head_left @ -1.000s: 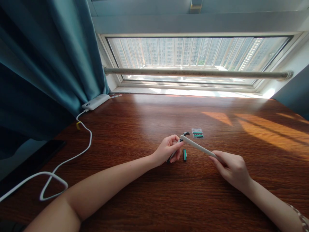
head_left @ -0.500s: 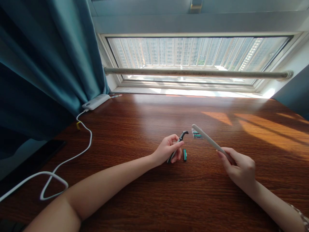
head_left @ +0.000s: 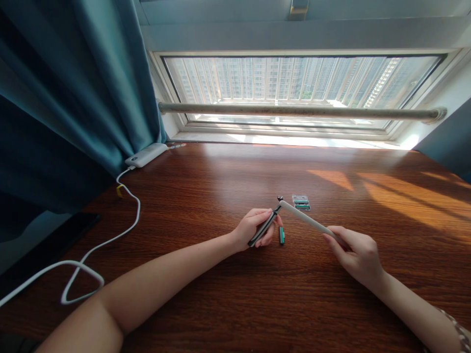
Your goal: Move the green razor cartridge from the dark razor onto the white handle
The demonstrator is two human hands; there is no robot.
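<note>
My left hand (head_left: 253, 229) is closed around a razor handle (head_left: 263, 228), grey and black, which slants up to the right. No blade cartridge sits on its black neck. In my right hand (head_left: 358, 250) is a slim whitish rod (head_left: 307, 219) with a rounded end, pinched near its lower end. The rod's far tip overlaps the razor's neck just below its head; whether they touch I cannot tell. A loose razor cartridge (head_left: 282, 236), black and green, lies on the table beside my left fingertips. Behind the rod rests a clear cartridge case (head_left: 301, 202) with green-and-black cartridges inside.
The brown wooden table (head_left: 221, 304) runs up to a window with a metal rail (head_left: 294, 111). At the back left lies a white power bank (head_left: 146, 155), its white cable (head_left: 106, 240) looping forward. A dark flat object (head_left: 47, 250) lies at left, near the blue curtain (head_left: 81, 73).
My right hand has moved left, bringing the rod's tip from over the cartridge case to the razor's neck. The razor handle has turned in my left hand. The case is now more visible.
</note>
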